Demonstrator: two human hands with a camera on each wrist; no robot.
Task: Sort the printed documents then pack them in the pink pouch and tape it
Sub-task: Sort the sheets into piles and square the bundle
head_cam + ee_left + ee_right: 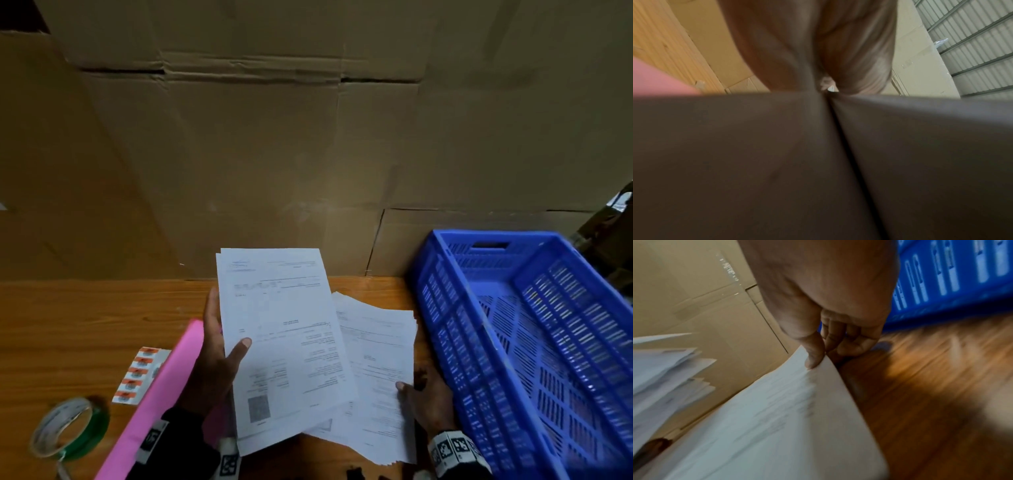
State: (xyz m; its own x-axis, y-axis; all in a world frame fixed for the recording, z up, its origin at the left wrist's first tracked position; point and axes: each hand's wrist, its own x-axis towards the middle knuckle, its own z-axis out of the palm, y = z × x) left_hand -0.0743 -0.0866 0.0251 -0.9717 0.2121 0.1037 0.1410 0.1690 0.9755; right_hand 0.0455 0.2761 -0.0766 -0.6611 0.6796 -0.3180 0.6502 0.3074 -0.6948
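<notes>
The left hand (214, 363) is holding a small sheaf of printed sheets (284, 342) up off the wooden table (68, 325), thumb lying across the front of the top page and the fingers curling round behind its left edge. In the left wrist view the hand (818, 48) is too close and blurred to show more.

The right hand (428, 401) is pinching the right edge of a second, thicker stack of papers (380, 370), which is lying fanned out near the middle of the table's front edge, partly under the lifted sheaf. In the right wrist view the thumb (813, 353) is pressing on top of that stack (777, 426) while the curled fingers are tucking beneath its edge.

The pink pouch (161, 387) is lying flat and slanted at the left of the papers, running under the left wrist towards the table's front edge. Beside it on the left a strip of orange-marked stickers (138, 375) is resting, and a roll of tape (68, 428) is sitting by the front left corner. A blue plastic crate (520, 342) is standing along the right edge, just beside the right hand. Cardboard boxes (308, 137) are forming a wall behind the table's far edge.
</notes>
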